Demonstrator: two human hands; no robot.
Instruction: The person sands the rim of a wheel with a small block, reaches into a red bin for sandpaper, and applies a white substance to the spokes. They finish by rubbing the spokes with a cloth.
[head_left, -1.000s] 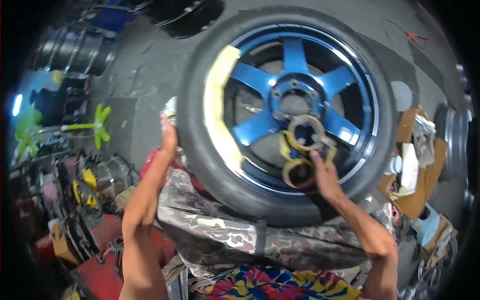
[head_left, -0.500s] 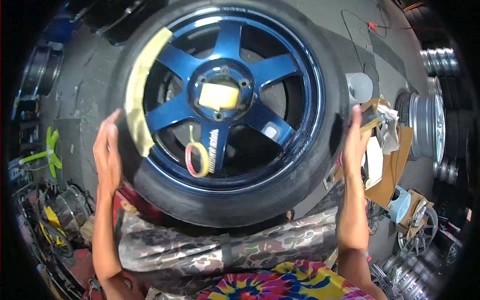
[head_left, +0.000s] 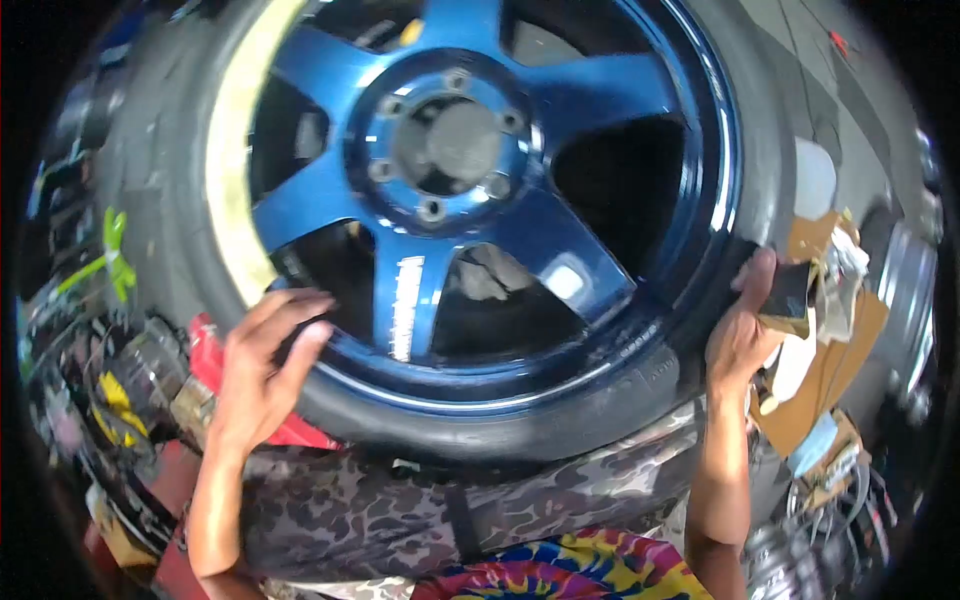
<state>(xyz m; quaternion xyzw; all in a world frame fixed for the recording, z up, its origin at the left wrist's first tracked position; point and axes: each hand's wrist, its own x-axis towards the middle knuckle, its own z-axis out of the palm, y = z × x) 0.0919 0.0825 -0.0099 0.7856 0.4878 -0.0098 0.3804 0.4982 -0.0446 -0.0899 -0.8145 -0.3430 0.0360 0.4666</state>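
Observation:
A wheel with blue spokes and a black tire fills the middle of the head view, right above my lap. Pale yellow masking tape runs along the left side of the rim. My left hand is at the lower left of the rim, its curved fingers and thumb apart over the rim's edge. On the opposite side, my right hand holds the tire's outer edge, with its fingers partly hidden. A whitish glare patch shows on the lower right spoke.
Cardboard with papers and a dark block lies beside my right hand. Beyond it stands a silver wheel. A red object is beside my left hand, with a bright green item farther left.
The wheel appears larger and nearer, slightly turned. The tape roll and the yellow piece over its hub no longer show there. My left hand has moved inward from the tire's side to the rim.

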